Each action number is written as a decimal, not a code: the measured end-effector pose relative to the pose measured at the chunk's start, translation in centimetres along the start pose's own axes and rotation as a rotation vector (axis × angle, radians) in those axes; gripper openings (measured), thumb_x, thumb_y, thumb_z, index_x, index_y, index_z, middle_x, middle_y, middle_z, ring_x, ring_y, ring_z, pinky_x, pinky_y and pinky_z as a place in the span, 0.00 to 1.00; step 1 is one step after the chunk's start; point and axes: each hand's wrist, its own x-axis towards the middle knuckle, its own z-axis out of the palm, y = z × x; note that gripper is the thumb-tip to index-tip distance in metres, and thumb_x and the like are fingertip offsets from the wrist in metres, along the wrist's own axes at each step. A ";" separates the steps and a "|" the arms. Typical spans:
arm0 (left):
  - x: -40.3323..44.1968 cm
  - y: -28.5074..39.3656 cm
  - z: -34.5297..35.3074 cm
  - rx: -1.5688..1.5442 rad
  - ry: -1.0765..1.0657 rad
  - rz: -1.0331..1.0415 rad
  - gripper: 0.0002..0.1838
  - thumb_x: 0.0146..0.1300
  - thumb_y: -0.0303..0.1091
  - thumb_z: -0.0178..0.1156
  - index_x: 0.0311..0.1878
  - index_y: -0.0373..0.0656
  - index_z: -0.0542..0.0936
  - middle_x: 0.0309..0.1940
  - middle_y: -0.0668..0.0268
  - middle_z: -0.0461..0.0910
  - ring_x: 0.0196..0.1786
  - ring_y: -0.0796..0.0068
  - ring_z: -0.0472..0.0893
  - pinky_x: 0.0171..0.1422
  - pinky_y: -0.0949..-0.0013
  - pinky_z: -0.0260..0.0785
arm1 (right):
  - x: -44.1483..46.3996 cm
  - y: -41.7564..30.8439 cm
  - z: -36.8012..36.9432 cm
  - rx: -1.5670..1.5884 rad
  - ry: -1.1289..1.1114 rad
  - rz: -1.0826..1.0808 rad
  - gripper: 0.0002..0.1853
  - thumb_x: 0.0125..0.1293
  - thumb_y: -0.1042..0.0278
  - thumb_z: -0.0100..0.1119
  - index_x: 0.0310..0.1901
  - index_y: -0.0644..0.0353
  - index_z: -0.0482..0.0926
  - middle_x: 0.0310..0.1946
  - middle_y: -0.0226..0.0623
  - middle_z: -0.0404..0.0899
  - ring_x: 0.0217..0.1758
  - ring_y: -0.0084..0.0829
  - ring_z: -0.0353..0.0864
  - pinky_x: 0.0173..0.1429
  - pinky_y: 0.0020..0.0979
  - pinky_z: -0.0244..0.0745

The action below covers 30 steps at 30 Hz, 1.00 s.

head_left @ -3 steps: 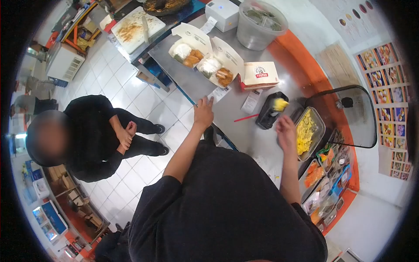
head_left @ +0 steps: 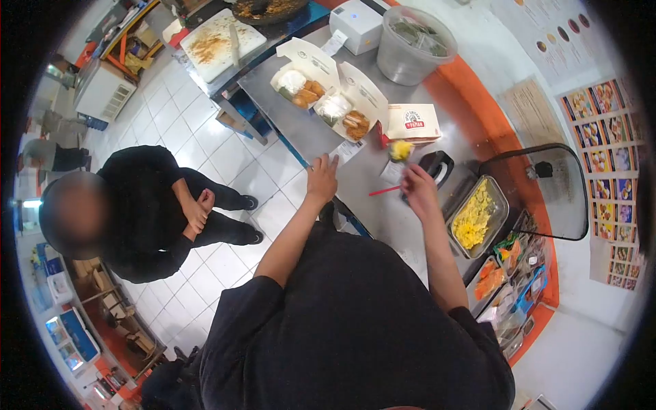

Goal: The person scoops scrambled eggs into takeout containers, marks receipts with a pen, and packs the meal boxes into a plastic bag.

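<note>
My right hand (head_left: 419, 188) is closed around a spoon that bears a clump of yellow scrambled egg (head_left: 401, 149); most of the spoon is hidden by the hand and the egg. Below it to the right lies a metal tray (head_left: 506, 213) of the same egg. My left hand (head_left: 321, 179) rests at the counter's edge with fingers extended and holds nothing. Just beyond its fingertips are a paper slip (head_left: 350, 149) and two open meal boxes (head_left: 365, 91) with rice and fried chicken. A closed box (head_left: 413, 124) stands beside them. Behind my right hand sits a black device (head_left: 437, 167).
A red stick (head_left: 384, 191) lies on the steel counter (head_left: 355, 181). At the back are a white printer (head_left: 356, 26) and a plastic tub (head_left: 415, 51). A dark-framed clear panel (head_left: 557, 195) rises at right. Another person (head_left: 147, 212) stands left, hands clasped.
My right hand has swung up and left from beside the egg tray, bringing the egg toward the boxes. My left hand stays at the counter edge. The view has shifted slightly.
</note>
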 end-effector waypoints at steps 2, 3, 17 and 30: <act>-0.9 0.0 0.1 0.001 -0.010 0.014 0.39 0.57 0.35 0.61 0.75 0.49 0.66 0.66 0.57 0.65 0.67 0.55 0.66 0.64 0.50 0.67 | 2.6 1.4 3.9 -0.090 -0.108 0.016 0.11 0.75 0.69 0.54 0.54 0.61 0.75 0.38 0.34 0.81 0.29 0.22 0.76 0.35 0.26 0.72; -0.9 -0.1 0.2 -0.011 0.005 0.025 0.39 0.57 0.35 0.62 0.75 0.49 0.65 0.67 0.56 0.65 0.67 0.55 0.67 0.63 0.50 0.67 | 4.5 2.1 5.6 -0.260 -0.082 -0.026 0.10 0.74 0.70 0.53 0.53 0.62 0.75 0.40 0.37 0.82 0.33 0.26 0.79 0.36 0.29 0.74; -0.9 -0.8 0.1 -0.050 -0.002 0.042 0.40 0.55 0.35 0.63 0.75 0.50 0.66 0.67 0.57 0.66 0.63 0.53 0.70 0.63 0.50 0.67 | 10.0 8.6 6.2 -1.094 0.027 -0.832 0.13 0.74 0.65 0.50 0.51 0.67 0.75 0.43 0.53 0.79 0.47 0.52 0.81 0.51 0.45 0.75; -1.7 -1.1 0.2 -0.050 0.015 0.096 0.29 0.58 0.39 0.64 0.65 0.48 0.75 0.65 0.56 0.66 0.63 0.51 0.69 0.67 0.42 0.62 | 8.7 14.4 7.4 -1.153 -0.408 -0.710 0.20 0.80 0.55 0.40 0.52 0.68 0.69 0.60 0.60 0.72 0.61 0.60 0.72 0.63 0.51 0.68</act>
